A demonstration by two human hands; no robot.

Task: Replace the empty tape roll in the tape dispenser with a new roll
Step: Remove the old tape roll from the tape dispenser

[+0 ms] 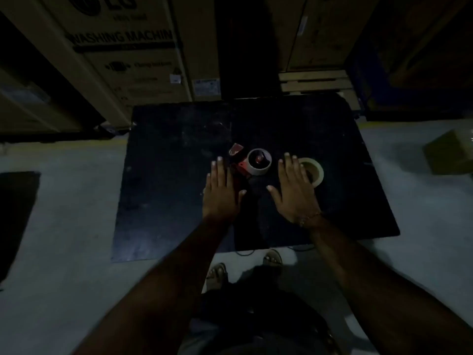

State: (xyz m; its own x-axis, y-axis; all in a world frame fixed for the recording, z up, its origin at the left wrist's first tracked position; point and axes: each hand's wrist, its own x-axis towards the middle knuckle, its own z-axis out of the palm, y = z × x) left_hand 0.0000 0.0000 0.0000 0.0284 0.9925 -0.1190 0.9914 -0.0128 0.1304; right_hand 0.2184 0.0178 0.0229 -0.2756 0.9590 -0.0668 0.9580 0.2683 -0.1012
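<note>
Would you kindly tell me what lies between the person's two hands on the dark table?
In the head view, the tape dispenser lies between the left hand and right hand, carrying a roll.

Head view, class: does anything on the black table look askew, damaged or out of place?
Nothing stands out. The dispenser lies on the table between two flat, open hands, left hand and right hand. The loose roll lies flat by the right hand. The dim light hides fine damage.
</note>
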